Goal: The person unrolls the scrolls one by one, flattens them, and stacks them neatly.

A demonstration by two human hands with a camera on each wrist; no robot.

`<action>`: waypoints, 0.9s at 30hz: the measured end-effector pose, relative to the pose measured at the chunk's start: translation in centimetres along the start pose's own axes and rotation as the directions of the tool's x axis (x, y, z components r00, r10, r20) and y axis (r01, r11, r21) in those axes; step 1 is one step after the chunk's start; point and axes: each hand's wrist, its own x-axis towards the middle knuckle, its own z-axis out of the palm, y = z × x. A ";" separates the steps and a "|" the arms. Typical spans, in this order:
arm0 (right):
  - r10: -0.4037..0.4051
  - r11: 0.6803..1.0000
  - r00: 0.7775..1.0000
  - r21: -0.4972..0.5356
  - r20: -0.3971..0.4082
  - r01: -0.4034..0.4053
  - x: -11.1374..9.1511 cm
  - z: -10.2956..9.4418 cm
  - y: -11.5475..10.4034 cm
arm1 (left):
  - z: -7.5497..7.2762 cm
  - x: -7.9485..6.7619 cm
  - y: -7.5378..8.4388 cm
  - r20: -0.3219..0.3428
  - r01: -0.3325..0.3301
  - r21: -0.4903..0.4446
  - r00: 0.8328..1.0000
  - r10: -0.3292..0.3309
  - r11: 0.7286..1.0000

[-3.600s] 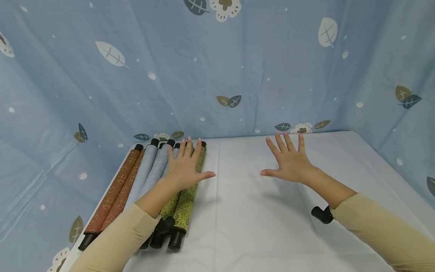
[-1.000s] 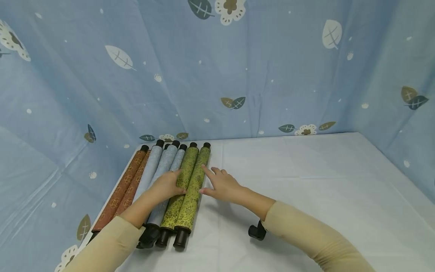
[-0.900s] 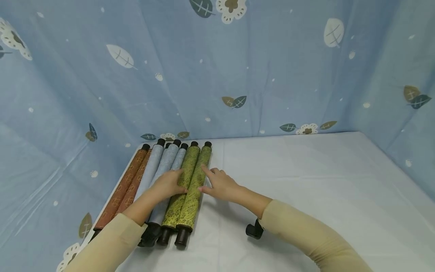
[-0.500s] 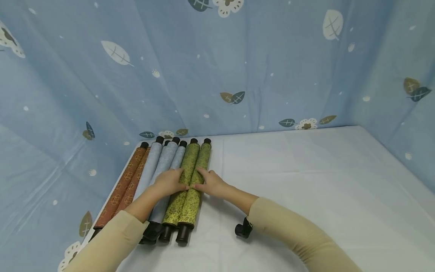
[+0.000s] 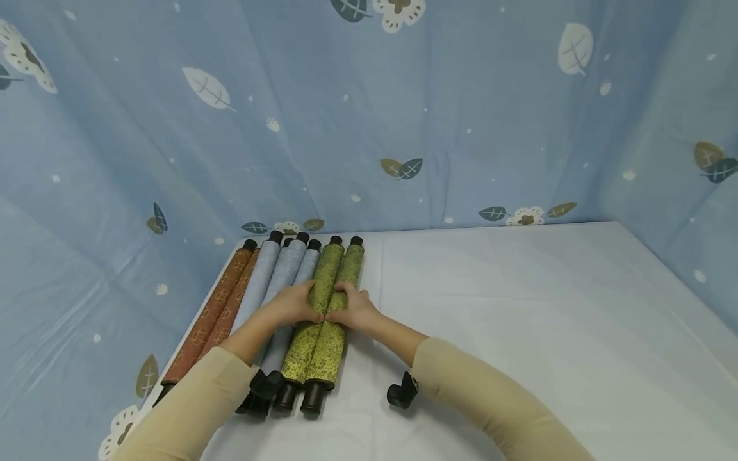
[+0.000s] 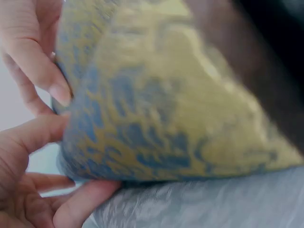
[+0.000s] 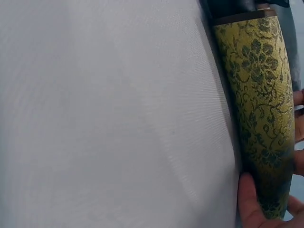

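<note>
Grip looks like the step you are on: your left hand (image 5: 295, 305) bends round the left green roll (image 5: 301, 352), and your right hand (image 5: 355, 310) bends round the right green roll (image 5: 328, 352). Each hand is only as wide as the roll it pinches. The two thumbs come close over the line where the rolls meet, but you cannot tell if they touch. Both rolls lie side by side on the white cloth (image 5: 490, 333), left of the middle, with their dark ends pointing near and far. The next move seems to call for an even, gentle hold, so neither roll slips or tips. Just left of them lie the blue-gray rolls (image 5: 261, 275), and farther left the red-brown rolls (image 5: 202, 324). Your left fingers fit in a tight spot beside a blue-gray roll, and your left sleeve (image 5: 190, 410) crosses over that side, so watch for bumps there. The blue curtain (image 5: 323, 128) hangs at the far side. On the right, only white cloth lies beside your hand.
</note>
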 end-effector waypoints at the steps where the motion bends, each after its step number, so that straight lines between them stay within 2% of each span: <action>1: 0.003 1.000 1.000 -0.004 -0.003 -0.003 0.0 0.0 0.0 | 0.1 0.1 0.0 0.005 0.018 -0.041 1.000 -0.018 0.999; 3: 0.007 1.000 1.000 -0.010 -0.008 -0.007 -0.1 0.0 0.1 | 0.3 0.2 0.0 0.005 0.050 -0.108 0.999 -0.049 0.993; 6: 0.013 1.000 1.000 -0.009 -0.020 -0.013 -0.1 0.1 0.1 | 0.5 0.3 0.0 -0.028 0.074 -0.142 0.996 -0.079 0.987; 12: 0.028 0.999 0.997 -0.037 -0.068 -0.031 -0.3 0.3 0.0 | 1.1 0.7 0.4 -0.078 0.094 -0.130 0.991 -0.105 0.987; 15: 0.047 0.998 0.995 -0.037 -0.086 -0.050 -0.2 0.4 -0.1 | 1.2 1.0 0.6 -0.075 0.103 -0.092 0.991 -0.110 0.990; 19: 0.086 0.996 0.992 0.011 -0.096 -0.086 0.1 0.3 -0.2 | 1.1 1.3 1.0 -0.056 0.113 -0.059 0.992 -0.116 0.992; 27: 0.083 0.996 0.994 0.049 -0.078 -0.079 -0.1 -1.0 0.0 | 1.3 1.6 1.6 -0.037 0.162 -0.128 0.985 -0.168 0.978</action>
